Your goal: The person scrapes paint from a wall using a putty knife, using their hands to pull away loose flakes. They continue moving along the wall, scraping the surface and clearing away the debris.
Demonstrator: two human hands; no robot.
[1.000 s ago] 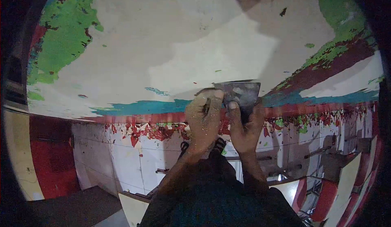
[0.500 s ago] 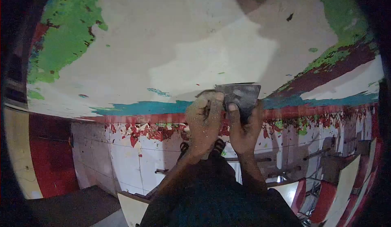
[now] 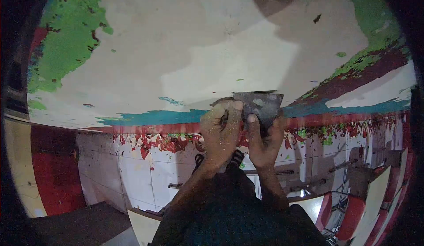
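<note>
A dark, flat metal scraper (image 3: 261,105) stands with its wide edge against the wall (image 3: 234,65), where a pale bare area meets teal and red bands of paint. My right hand (image 3: 266,143) grips its lower part, the thumb lying on the face. My left hand (image 3: 221,129) is closed at the scraper's left side, its fingers curled and a fingertip on the blade's edge. Pale dust covers the back of my left hand. Any handle is hidden by my hands.
Green paint (image 3: 73,47) remains on the wall at left and upper right. Red and white paint flakes (image 3: 148,143) litter the tiled floor along the wall's foot. My feet (image 3: 236,158) stand close by. Red-and-white panels (image 3: 353,217) lie at lower right.
The scraper and both hands are almost where they were, with the blade's top edge marginally lower in view. The view has shifted slightly.
</note>
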